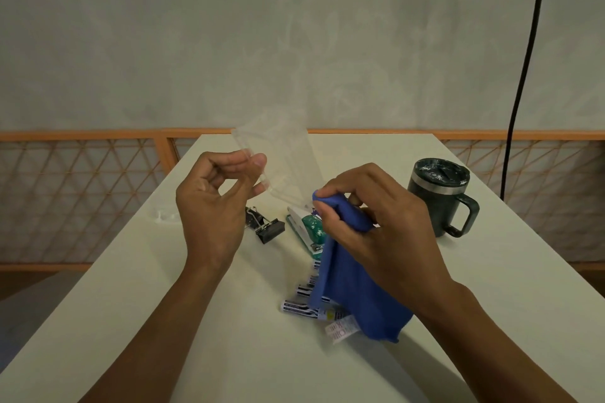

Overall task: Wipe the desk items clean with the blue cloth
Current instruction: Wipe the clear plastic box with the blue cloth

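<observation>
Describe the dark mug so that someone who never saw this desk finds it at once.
Look at the white table. On its far right, beyond the right hand holding the blue cloth, stands the dark mug. It alone stands tall, with a lid, a steel band and a side handle.

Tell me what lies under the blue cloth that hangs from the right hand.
Black-and-white marker pens lie on the white table beneath the blue cloth; only their left ends show. The cloth covers the rest, so their count is uncertain.
</observation>
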Available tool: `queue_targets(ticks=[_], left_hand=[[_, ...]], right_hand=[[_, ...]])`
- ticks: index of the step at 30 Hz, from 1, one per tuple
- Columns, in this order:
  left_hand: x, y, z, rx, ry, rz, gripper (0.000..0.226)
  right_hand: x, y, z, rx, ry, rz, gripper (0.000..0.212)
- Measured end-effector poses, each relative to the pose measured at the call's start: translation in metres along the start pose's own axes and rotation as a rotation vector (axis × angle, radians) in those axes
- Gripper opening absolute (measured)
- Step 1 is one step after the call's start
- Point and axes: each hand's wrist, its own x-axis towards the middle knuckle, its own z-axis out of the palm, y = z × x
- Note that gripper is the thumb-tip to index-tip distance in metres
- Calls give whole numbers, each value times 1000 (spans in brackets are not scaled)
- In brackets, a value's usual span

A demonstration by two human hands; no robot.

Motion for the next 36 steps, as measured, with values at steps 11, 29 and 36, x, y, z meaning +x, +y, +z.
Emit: queue_targets(ticks=[11,29,36], left_hand=[[-8,0,6,60,8,52,21],[-13,4,11,171,80,137,20],[-14,2,9,295,42,251,23]], right_hand=[[-3,-1,5,24,97,82,23],[-1,-1,-2,181,13,235,32],[4,-4,-7,247,84,346,34]])
